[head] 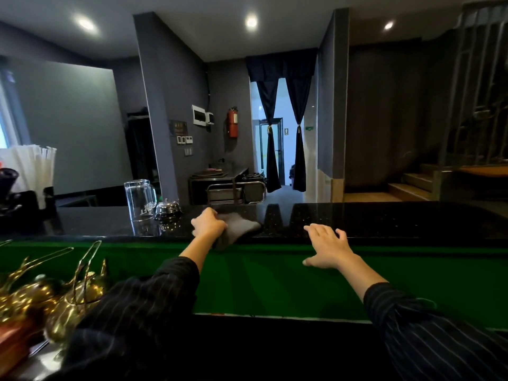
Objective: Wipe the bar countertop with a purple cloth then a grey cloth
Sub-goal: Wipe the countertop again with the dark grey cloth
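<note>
The black, glossy bar countertop (pixel 384 220) runs across the view above a green front panel. My left hand (pixel 208 223) grips a grey cloth (pixel 239 225) that lies on the countertop near its front edge, with part of the cloth hanging over the edge. My right hand (pixel 328 247) rests with spread, straight fingers on the front edge of the countertop, thumb down against the green panel. No purple cloth is in view.
An empty glass mug (pixel 139 199) and a silver call bell (pixel 167 208) stand on the countertop left of the cloth. White straws (pixel 33 171) and dark items sit at the far left. Gold ornaments (pixel 52 292) lie at lower left.
</note>
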